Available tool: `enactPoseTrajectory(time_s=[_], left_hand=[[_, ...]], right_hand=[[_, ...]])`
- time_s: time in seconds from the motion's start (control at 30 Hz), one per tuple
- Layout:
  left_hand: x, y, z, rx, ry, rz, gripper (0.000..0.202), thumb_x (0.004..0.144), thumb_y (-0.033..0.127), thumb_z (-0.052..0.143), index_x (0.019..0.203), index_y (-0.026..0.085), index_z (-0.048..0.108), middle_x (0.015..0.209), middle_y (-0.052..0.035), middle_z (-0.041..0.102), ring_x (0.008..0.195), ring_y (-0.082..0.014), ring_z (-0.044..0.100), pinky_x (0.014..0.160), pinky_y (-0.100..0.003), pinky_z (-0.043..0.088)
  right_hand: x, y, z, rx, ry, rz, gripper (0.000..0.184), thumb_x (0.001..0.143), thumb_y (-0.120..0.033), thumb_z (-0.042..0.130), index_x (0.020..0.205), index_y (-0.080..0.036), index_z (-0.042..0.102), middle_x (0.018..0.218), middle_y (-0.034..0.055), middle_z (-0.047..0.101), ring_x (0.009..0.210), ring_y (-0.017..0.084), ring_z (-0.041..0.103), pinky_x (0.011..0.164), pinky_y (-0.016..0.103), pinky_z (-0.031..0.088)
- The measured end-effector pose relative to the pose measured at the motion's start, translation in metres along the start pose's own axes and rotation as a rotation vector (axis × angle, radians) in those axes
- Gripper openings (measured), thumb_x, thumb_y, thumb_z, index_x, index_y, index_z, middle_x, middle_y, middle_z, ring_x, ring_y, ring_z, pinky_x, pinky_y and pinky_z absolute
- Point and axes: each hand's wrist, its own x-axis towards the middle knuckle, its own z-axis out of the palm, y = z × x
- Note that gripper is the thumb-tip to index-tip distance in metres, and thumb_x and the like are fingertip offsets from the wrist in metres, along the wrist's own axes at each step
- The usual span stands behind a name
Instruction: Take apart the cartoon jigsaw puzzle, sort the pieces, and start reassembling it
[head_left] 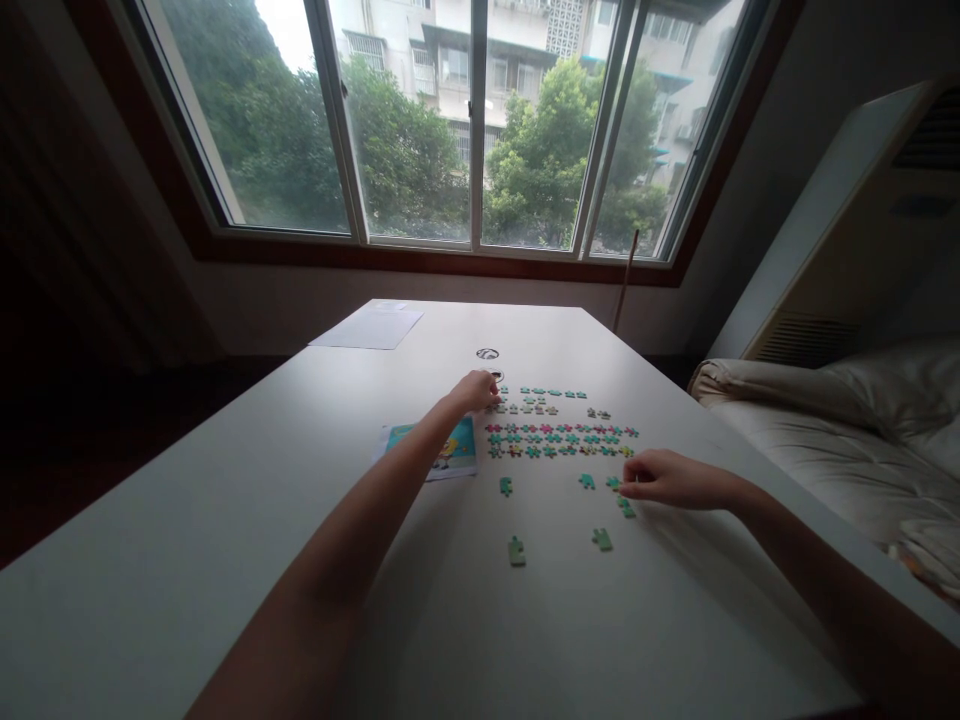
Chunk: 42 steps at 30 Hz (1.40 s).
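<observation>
Rows of small jigsaw pieces [550, 439] in green, pink and yellow lie on the white table [247, 470]. My left hand [477, 391] reaches to the left end of the far rows, its fingers closed down on a jigsaw piece there, mostly hidden. At the right, my right hand [660, 478] has curled fingers pinching a green jigsaw piece [614, 484]. Just below those fingertips lies another green piece [626, 508]. Closer to me are separate green pieces, among them a corner-like piece [516, 551]. Under my left forearm, a colourful picture sheet [459, 447] is partly covered.
White paper [367, 328] lies at the table's far left corner. A round dark mark [487, 353] shows beyond the puzzle rows. To the right stand a cushioned sofa [817, 420] and a tall pale appliance [832, 220]. A window [472, 130] is ahead.
</observation>
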Motion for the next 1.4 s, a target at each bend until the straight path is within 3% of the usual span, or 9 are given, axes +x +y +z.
enactPoseTrajectory(time_s=[0.43, 0.6, 0.77, 0.93, 1.17, 1.27, 1.4], left_hand=[[0.012, 0.001, -0.001, -0.046, -0.020, 0.050, 0.025, 0.086, 0.027, 0.048, 0.107, 0.015, 0.052, 0.108, -0.0073, 0.053, 0.090, -0.0188, 0.054, 0.076, -0.037, 0.047], [0.015, 0.002, -0.002, -0.125, 0.027, 0.048, 0.025, 0.086, 0.027, 0.047, 0.107, 0.014, 0.051, 0.107, -0.0072, 0.053, 0.089, -0.0184, 0.055, 0.075, -0.037, 0.047], [0.009, 0.006, -0.001, -0.267, 0.150, 0.097, 0.015, 0.074, 0.025, 0.062, 0.079, 0.011, 0.061, 0.083, -0.0045, 0.062, 0.079, -0.0183, 0.058, 0.071, -0.031, 0.045], [-0.012, 0.028, 0.003, -0.510, 0.216, 0.189, 0.017, 0.073, 0.027, 0.060, 0.079, 0.010, 0.060, 0.074, -0.0050, 0.064, 0.070, -0.0136, 0.058, 0.062, -0.024, 0.044], [-0.062, 0.070, 0.018, -0.765, 0.064, 0.336, 0.019, 0.071, 0.028, 0.062, 0.077, 0.011, 0.059, 0.070, -0.0035, 0.064, 0.062, -0.0104, 0.058, 0.055, -0.020, 0.044], [-0.081, 0.080, 0.022, -0.941, -0.003, 0.366, 0.019, 0.068, 0.028, 0.065, 0.075, 0.011, 0.060, 0.067, -0.0028, 0.062, 0.060, -0.0101, 0.056, 0.054, -0.020, 0.042], [-0.098, 0.089, 0.022, -1.063, 0.023, 0.342, 0.019, 0.065, 0.027, 0.068, 0.073, 0.011, 0.061, 0.062, -0.0009, 0.059, 0.058, -0.0093, 0.053, 0.053, -0.019, 0.040]], right_hand=[[0.006, 0.007, -0.006, 0.110, 0.083, -0.019, 0.043, 0.075, -0.056, 0.044, 0.066, -0.015, 0.054, 0.059, 0.0006, 0.051, 0.054, 0.011, 0.043, 0.049, 0.022, 0.031], [0.007, 0.007, -0.006, 0.178, 0.113, 0.000, 0.042, 0.074, -0.055, 0.046, 0.070, -0.014, 0.055, 0.058, 0.0005, 0.051, 0.052, 0.011, 0.044, 0.048, 0.022, 0.031], [0.012, 0.008, -0.002, 0.205, 0.177, -0.042, 0.038, 0.075, -0.051, 0.046, 0.072, -0.014, 0.056, 0.056, -0.0012, 0.049, 0.050, 0.009, 0.042, 0.047, 0.021, 0.030], [0.017, -0.003, 0.010, 0.206, 0.291, -0.109, 0.032, 0.077, -0.044, 0.047, 0.079, -0.015, 0.059, 0.058, -0.0008, 0.053, 0.051, 0.009, 0.045, 0.050, 0.021, 0.034], [0.023, -0.032, 0.026, 0.228, 0.564, -0.198, 0.027, 0.079, -0.040, 0.048, 0.084, -0.017, 0.061, 0.064, 0.0006, 0.057, 0.053, 0.010, 0.045, 0.052, 0.022, 0.037], [0.022, -0.040, 0.027, 0.248, 0.618, -0.216, 0.027, 0.079, -0.040, 0.048, 0.084, -0.017, 0.061, 0.065, 0.0014, 0.058, 0.054, 0.010, 0.046, 0.052, 0.023, 0.038], [0.019, -0.046, 0.029, 0.269, 0.608, -0.249, 0.027, 0.079, -0.040, 0.049, 0.080, -0.017, 0.062, 0.069, 0.0027, 0.061, 0.056, 0.011, 0.048, 0.052, 0.023, 0.039]])
